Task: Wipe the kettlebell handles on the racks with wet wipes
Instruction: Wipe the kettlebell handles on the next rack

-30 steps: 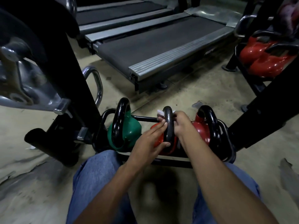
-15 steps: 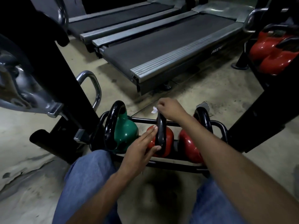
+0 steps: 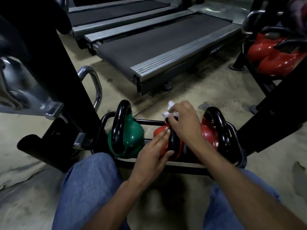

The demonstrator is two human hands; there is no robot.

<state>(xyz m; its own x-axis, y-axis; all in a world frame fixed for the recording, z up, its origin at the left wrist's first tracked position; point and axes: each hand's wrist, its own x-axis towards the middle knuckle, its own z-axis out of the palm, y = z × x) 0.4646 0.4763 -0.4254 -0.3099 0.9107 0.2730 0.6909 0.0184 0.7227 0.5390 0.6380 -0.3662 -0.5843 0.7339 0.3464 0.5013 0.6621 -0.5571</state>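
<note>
Three kettlebells with black handles sit in a low black rack (image 3: pixel 239 156) on the floor: a green kettlebell (image 3: pixel 132 135) on the left, a middle red kettlebell (image 3: pixel 160 133), and a right red kettlebell (image 3: pixel 209 131). My right hand (image 3: pixel 184 123) holds a crumpled white wet wipe (image 3: pixel 168 110) against the far top of the middle kettlebell's black handle (image 3: pixel 172 141). My left hand (image 3: pixel 152 153) steadies that kettlebell, fingers straight along its left side and thumb against the handle's near end. My hands hide much of the handle.
A black machine frame (image 3: pixel 54 63) with a chrome bar stands close on the left. Two treadmills (image 3: pixel 157 40) lie ahead. Another rack holding red kettlebells (image 3: pixel 274 53) stands at the right, with a black upright (image 3: pixel 272 113) beside it. My knees in jeans are below.
My right hand has slid back along the middle handle's top with the wipe, now showing more white above the knuckles. My left hand stays on the same kettlebell.
</note>
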